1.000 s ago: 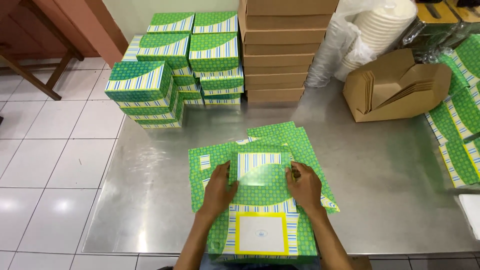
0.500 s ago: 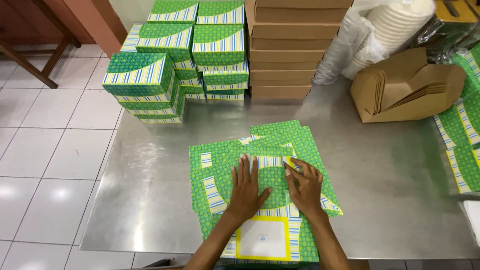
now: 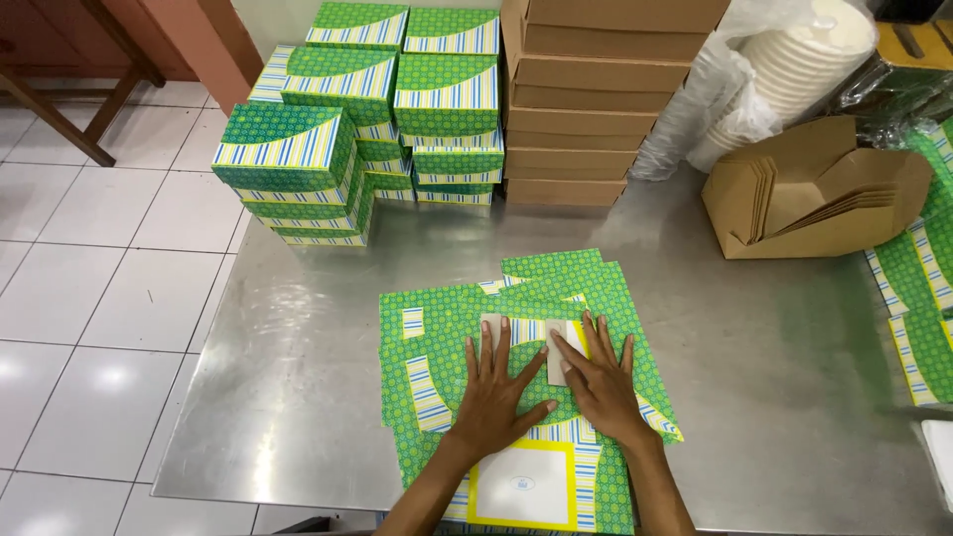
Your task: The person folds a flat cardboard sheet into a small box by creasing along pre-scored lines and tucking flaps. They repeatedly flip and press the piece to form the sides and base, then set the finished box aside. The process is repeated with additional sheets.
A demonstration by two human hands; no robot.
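At lower centre of the frame, the left hand (image 3: 493, 393) and right hand (image 3: 600, 385) press flat, fingers spread, on a green patterned cardboard blank (image 3: 516, 377) lying on the steel desk (image 3: 298, 347). It looks light, thin and bendable, probably best held by its edges and creased along its fold lines.

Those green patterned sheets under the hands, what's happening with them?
A person presses both hands flat on a green patterned cardboard sheet, the top of a small pile on a metal table. The left hand and right hand lie side by side, with a folded flap between them. Finished green boxes and brown boxes are stacked at the table's far side.
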